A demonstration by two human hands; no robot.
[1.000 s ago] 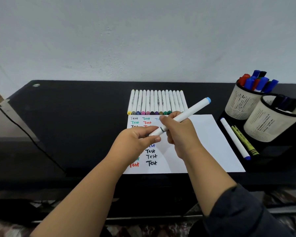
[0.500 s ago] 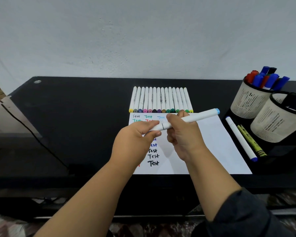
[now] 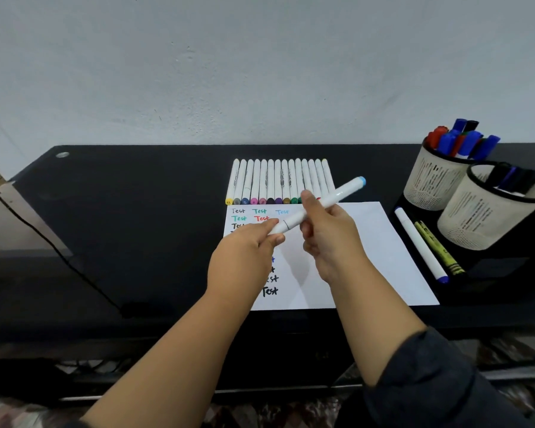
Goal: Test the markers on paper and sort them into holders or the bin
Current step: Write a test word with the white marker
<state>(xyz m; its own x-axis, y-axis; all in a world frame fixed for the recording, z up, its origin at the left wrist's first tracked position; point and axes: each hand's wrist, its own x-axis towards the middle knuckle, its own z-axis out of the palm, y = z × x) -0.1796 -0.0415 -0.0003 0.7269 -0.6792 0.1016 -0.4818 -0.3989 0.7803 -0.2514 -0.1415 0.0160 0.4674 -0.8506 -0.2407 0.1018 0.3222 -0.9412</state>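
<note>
Both hands gripped one marker, prob. to pull its cap.
Left hand [image 3: 244,254] pinched the near end & right hand [image 3: 328,233] held the barrel of the white light-blue-tipped marker [image 3: 318,208], over the white test paper [image 3: 368,242].

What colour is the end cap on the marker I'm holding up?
Light blue, on the white marker; its raised far end shows clearly in the head view.

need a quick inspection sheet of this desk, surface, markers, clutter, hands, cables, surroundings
surface: black desk, white paper with coloured "Test" words.
job's things: row of white markers behind the paper; light-blue-tipped marker held above it; two mesh holders at the right, with markers inside.
clutter: white marker and yellow crayon lying beside the holders.
hands: left hand pinches the held marker's near end, right hand grips its barrel.
cables: black cable across the desk's left side.
surroundings: plain pale wall.
</note>
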